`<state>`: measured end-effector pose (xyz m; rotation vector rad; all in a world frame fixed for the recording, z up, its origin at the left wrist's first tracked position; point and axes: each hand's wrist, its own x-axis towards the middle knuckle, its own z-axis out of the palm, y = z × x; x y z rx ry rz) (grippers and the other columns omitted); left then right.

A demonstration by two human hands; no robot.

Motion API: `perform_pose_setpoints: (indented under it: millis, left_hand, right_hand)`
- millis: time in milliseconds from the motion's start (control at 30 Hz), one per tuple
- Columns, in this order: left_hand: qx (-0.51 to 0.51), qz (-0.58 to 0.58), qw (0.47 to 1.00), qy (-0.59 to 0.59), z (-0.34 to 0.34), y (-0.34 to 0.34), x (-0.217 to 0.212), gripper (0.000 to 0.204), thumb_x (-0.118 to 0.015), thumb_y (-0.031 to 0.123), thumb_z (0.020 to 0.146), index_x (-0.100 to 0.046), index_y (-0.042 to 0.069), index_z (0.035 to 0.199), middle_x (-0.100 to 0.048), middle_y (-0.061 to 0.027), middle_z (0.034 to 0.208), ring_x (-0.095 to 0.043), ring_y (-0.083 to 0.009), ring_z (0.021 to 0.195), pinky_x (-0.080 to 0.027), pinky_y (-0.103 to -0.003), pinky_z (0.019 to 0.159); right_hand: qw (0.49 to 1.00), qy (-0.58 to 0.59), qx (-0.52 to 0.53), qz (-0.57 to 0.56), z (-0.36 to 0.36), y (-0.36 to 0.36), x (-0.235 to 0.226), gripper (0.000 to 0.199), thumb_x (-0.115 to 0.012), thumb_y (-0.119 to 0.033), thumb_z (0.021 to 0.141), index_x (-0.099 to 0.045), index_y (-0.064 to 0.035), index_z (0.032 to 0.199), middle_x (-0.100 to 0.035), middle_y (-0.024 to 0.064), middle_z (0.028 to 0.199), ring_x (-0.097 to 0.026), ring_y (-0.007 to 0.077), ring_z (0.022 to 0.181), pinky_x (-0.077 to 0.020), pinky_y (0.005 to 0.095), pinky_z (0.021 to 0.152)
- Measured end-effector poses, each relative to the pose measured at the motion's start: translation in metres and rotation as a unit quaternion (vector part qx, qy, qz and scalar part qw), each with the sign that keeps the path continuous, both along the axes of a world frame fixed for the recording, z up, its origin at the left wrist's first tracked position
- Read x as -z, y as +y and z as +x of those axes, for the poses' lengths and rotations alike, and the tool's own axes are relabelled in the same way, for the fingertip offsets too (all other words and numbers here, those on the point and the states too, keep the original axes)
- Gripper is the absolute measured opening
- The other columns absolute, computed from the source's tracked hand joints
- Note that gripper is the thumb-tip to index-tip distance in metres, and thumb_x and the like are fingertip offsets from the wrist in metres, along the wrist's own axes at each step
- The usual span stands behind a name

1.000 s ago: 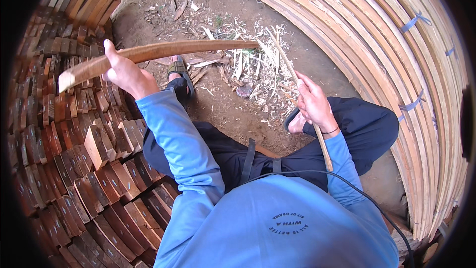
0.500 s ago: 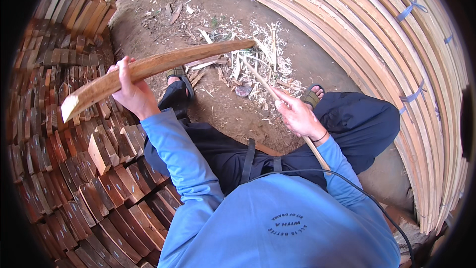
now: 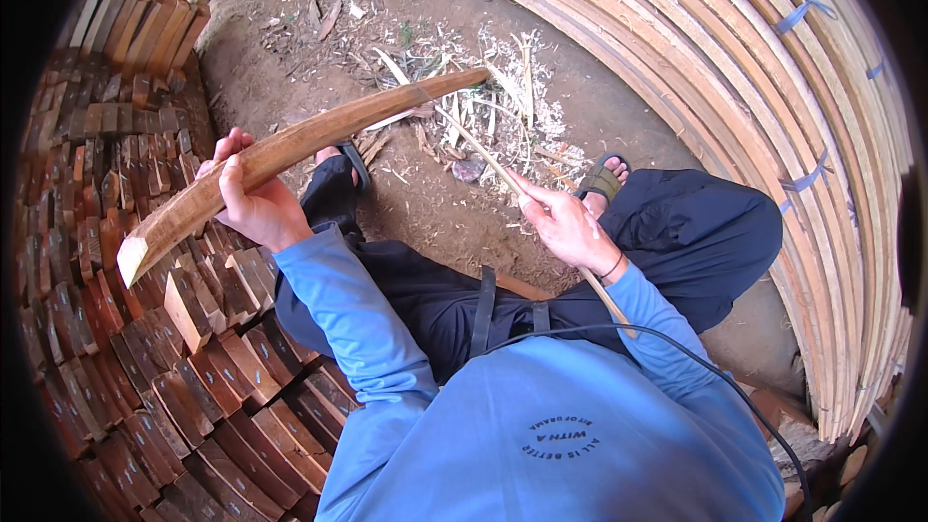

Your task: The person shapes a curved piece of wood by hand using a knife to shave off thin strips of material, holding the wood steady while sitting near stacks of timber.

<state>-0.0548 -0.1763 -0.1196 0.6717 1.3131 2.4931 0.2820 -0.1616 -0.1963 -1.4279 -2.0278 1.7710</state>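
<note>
My left hand [image 3: 253,195] is closed around a long, slightly curved piece of wood [image 3: 319,133], fingers and thumb wrapping its near part. The wood slants up to the right; its pale cut end points down left and its far end narrows. My right hand [image 3: 568,225] grips a long thin wooden handle [image 3: 483,157], which runs back under my right forearm. The front tip of this handle is just below the wood's far half. Whatever is fixed at that tip, such as a blade, is too small to make out.
Stacked short wooden pieces [image 3: 208,367] rise on my left. Long bent planks [image 3: 715,68], tied with blue strips, curve along the right. Pale shavings [image 3: 527,101] litter the ground ahead, between my sandalled feet. A black cable [image 3: 696,360] crosses my right forearm.
The wood has tilted more steeply, its near end dropping, and my left hand has turned with it. My right hand and the thin handle have shifted a little left.
</note>
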Motion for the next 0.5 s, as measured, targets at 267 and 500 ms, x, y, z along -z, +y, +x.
perform_pose_setpoints:
  millis: [267, 500]
  left_hand:
    - [-0.03, -0.021, 0.999, 0.011, -0.009, -0.005, 0.01, 0.016, -0.063, 0.002, 0.083, -0.058, 0.006, 0.098, -0.063, -0.009, 0.093, -0.064, -0.0231, 0.094, -0.05, -0.04, 0.094]
    - [-0.034, -0.029, 0.999, 0.014, -0.006, -0.003, 0.008, 0.014, -0.064, 0.003, 0.083, -0.059, 0.004, 0.097, -0.064, -0.0093, 0.094, -0.064, -0.0233, 0.093, -0.05, -0.039, 0.093]
  right_hand:
    - [0.998, 0.021, 0.013, 0.062, -0.008, -0.008, -0.002, 0.05, -0.05, -0.022, 0.103, -0.044, -0.0227, 0.152, -0.041, 0.0093, 0.059, -0.039, 0.013, 0.051, -0.0363, 0.0336, 0.052]
    - [0.997, 0.035, 0.017, 0.061, -0.011, -0.011, -0.006, 0.047, -0.051, -0.023, 0.101, -0.05, -0.0215, 0.148, -0.053, 0.0228, 0.065, -0.055, 0.0269, 0.053, -0.0463, 0.0411, 0.06]
